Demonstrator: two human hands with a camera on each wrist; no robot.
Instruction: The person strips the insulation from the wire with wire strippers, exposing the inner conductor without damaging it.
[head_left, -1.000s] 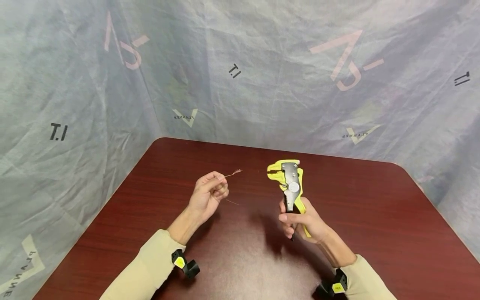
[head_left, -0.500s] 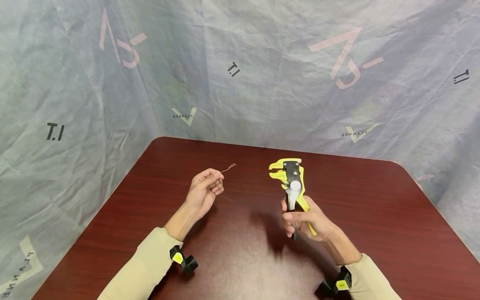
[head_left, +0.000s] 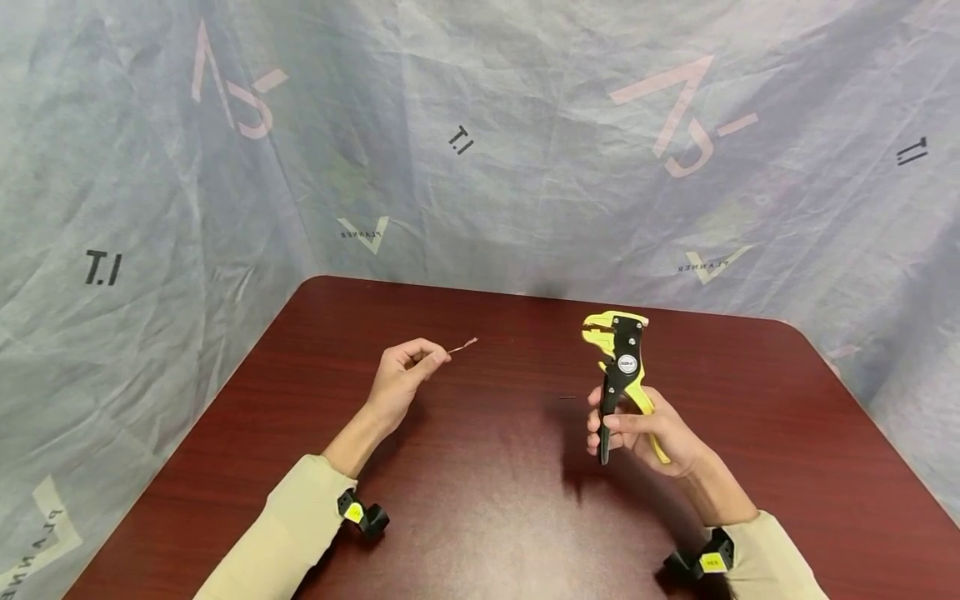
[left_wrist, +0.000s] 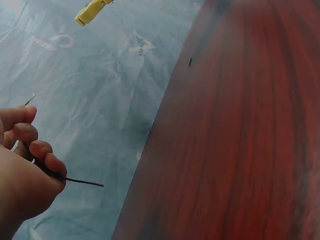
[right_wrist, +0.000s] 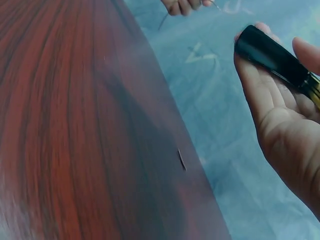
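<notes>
My left hand pinches a thin wire between thumb and forefinger. Its copper-coloured tip points up and to the right. In the left wrist view the wire's dark other end sticks out below my curled fingers. My right hand holds a yellow and black wire stripper upright by its handles, its head apart from the wire. The right wrist view shows one dark handle lying across my fingers. A short dark sliver lies on the table just left of the right hand.
Both hands are above a dark red wooden table with rounded far corners. A grey printed cloth hangs behind it and along the left side. Each sleeve carries a black wrist mount.
My right hand has moved right with the wire stripper. The short dark sliver has come into view on the table. My left hand has turned slightly, still pinching the wire.
</notes>
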